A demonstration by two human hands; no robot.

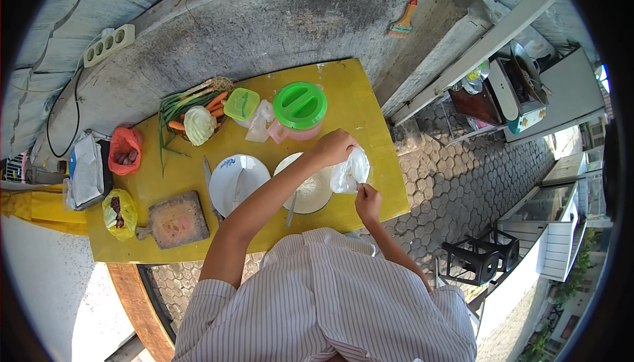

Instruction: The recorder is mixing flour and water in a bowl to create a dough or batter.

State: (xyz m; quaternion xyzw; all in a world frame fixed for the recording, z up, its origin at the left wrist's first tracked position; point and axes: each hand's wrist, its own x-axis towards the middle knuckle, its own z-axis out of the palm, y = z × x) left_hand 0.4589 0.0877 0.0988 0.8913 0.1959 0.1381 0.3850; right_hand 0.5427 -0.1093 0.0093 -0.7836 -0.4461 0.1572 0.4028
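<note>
Right hand (368, 201): nearest the body, fingers pinched together on the lower corner of a clear plastic bag (351, 170) holding white powder.
Left hand (333, 147): reaches across, fingers closed in a grip on the bag's top, lifting it above the table edge.
Bag position: held between both hands, tilted toward the white bowl (306, 190), just beside and partly over its right rim.
Bowl: already holds a white heap; a utensil (291, 211) leans at its near rim.
Risk: the bag hangs close to the right edge of the yellow table (370, 114); if the pinch at the lower corner slips, powder would likely spill onto the table or paving rather than into the bowl. A sudden tip could also puff powder over the rim.
Beside the bowl: a white plate (238, 180) with a blue pattern, a knife (210, 187), a worn cutting board (175, 220).
Farther: a green-lidded jug (299, 108), a small green-lidded box (242, 104), a basket of vegetables (198, 114).
Far left: red bag (125, 151) and yellow bag (119, 211).
</note>
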